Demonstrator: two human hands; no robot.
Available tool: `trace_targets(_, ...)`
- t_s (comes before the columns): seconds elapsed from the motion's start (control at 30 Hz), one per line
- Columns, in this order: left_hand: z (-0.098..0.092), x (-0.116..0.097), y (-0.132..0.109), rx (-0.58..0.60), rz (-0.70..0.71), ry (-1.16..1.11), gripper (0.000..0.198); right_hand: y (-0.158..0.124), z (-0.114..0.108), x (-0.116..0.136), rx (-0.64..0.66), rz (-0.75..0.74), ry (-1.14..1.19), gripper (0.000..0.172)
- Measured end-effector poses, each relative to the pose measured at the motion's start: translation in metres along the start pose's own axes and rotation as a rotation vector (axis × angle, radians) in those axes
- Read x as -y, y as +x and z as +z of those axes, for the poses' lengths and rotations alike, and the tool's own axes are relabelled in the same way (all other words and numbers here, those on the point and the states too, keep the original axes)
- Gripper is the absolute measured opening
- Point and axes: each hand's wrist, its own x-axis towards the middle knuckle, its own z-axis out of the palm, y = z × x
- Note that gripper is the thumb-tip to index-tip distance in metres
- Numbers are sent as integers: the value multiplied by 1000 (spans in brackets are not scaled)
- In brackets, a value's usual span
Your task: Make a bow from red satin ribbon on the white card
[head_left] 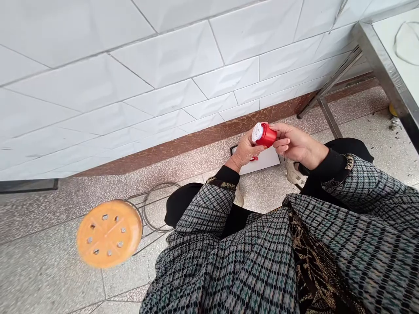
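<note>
We look to be in a plain, hard-wearing indoor workroom, perhaps a small workshop; which trade it serves we cannot tell. We see a wall point(178, 65) of white bevelled tiles on the far side, a brown mottled skirting point(183, 142) along its foot, and a speckled stone floor point(49, 266). At the far right stands a metal-framed, white-topped worktop point(391, 24); at the left, a round orange stool point(108, 233) pierced with holes.
</note>
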Motion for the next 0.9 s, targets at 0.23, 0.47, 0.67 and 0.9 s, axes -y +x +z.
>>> trace_targets(0.23, 11, -4, -6, -67, -193, -211, 64, 2, 7, -24, -44, -248, -154, 20)
trace_targets(0.47, 28, 2, -10, -220, -221, -80, 52, 8, 4, -10, -173, -500, -194, 31)
trace_targets(0.67, 19, 1, -10, -148, -109, 193, 52, 9, 1, 7, -147, -394, -82, 13)
trace_targets(0.9, -3, 0, -1, -83, -116, 35, 66, 5, 1, 5, -70, -115, -38, 11)
